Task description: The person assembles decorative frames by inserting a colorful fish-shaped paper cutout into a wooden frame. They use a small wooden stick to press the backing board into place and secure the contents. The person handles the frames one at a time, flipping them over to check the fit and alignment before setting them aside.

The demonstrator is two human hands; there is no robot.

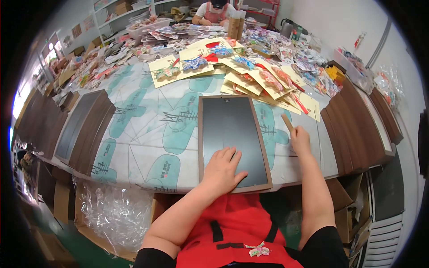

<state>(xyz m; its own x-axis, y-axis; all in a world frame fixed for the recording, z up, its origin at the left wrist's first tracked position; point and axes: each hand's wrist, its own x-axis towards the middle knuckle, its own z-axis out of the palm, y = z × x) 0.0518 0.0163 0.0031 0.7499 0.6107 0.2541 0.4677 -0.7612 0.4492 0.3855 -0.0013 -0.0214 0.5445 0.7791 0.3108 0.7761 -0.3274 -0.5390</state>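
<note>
A brown picture frame (228, 123) with a dark grey panel lies on the table in front of me, its short near edge by the table's front. My left hand (223, 172) rests flat on the near part of the panel, fingers spread, holding nothing. To the right of the frame, my right hand (300, 142) is closed round a short, flat, brown strip (288, 122) that looks like wood. The strip points away from me, apart from the frame; its lower end is hidden in my fingers.
Stacks of brown frames stand at the left (80, 134) and right (357, 129). Beyond my frame lie cream cards (268, 82) with colourful butterfly-like pieces. A person (216, 13) sits at the far side behind piled paper pieces. A box of clear plastic wrap (114, 214) stands below the table's edge.
</note>
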